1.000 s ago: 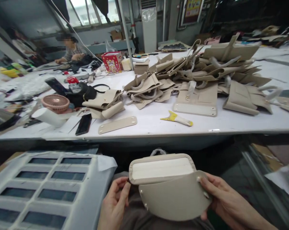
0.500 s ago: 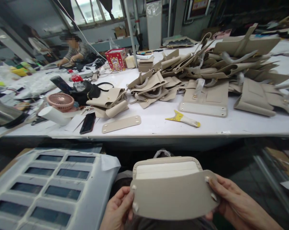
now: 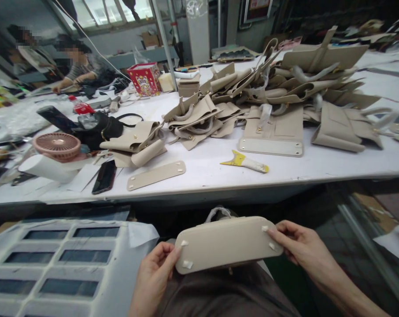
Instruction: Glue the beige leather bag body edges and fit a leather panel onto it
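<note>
A beige rounded bag base panel, with small white pieces near its corners, is held level above my lap. My left hand pinches its left end between thumb and fingers. At the opposite end, my right hand grips the edge beside the white pieces. Beneath the panel is a beige bag, mostly hidden; its plastic-wrapped handle shows behind. Whether panel and bag touch all along, I cannot tell. On the table ahead lie a similar beige strip and a yellow-ended scraper-like tool.
Beige bags are heaped across the white table. A phone, a pink fan and a red box stand left. A pale slotted frame is at my lower left. Two people are at the far left.
The panel has moved up over the white base of the bag, which is now covered. Both hands still hold its ends. The view has shifted, so the table items appear farther left.
</note>
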`<state>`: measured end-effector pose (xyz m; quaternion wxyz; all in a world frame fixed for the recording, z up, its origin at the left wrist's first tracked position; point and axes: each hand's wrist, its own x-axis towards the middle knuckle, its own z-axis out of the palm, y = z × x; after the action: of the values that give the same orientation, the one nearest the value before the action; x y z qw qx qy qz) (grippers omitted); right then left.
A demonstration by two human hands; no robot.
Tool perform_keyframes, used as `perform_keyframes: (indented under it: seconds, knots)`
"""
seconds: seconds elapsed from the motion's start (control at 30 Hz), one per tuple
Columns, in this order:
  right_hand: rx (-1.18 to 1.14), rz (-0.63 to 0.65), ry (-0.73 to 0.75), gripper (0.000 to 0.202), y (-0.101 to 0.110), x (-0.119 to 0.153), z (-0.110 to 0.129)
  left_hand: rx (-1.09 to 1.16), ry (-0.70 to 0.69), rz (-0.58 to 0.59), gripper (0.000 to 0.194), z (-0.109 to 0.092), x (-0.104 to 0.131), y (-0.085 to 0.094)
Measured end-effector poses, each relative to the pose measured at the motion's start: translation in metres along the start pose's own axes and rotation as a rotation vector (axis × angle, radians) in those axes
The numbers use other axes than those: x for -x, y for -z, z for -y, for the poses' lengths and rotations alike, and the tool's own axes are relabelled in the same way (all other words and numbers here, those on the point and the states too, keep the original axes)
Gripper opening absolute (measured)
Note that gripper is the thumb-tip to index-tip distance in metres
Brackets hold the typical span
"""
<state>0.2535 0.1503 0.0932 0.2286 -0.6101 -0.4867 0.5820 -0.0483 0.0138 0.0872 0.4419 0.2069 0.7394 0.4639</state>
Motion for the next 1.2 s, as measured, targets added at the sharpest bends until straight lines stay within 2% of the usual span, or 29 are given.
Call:
perform_keyframes:
  seconds: [0.2, 0.4, 0.57, 0.7, 0.93, 1.1, 1.2]
  knots:
    - [0.029, -0.051, -0.015, 0.057, -0.004, -0.008, 0.009, -0.001, 0.082, 0.057, 0.05, -0.004, -0.009, 0.002]
    - [-0.023, -0.019, -0.101, 0.058, -0.002, -0.011, -0.004, 0.058, 0.17, 0.102, 0.047, -0.009, -0.01, 0.0]
    - [-0.091, 0.024, -0.117, 0.055, 0.0, -0.014, -0.013, 0.088, 0.172, 0.106, 0.048, -0.003, -0.016, 0.002]
    - [-0.116, -0.01, -0.149, 0.057, 0.0, -0.015, -0.015, 0.08, 0.163, 0.117, 0.048, -0.001, -0.018, 0.003]
    - [-0.137, -0.004, -0.158, 0.053, 0.004, -0.024, -0.033, 0.088, 0.158, 0.111, 0.051, 0.009, -0.024, 0.004]
    - [-0.163, -0.013, -0.133, 0.054, -0.001, -0.02, -0.024, 0.07, 0.178, 0.087, 0.054, 0.002, -0.019, -0.001]
    - [-0.164, 0.004, -0.093, 0.054, -0.005, -0.018, -0.017, 0.022, 0.204, 0.048, 0.061, 0.006, -0.018, 0.0]
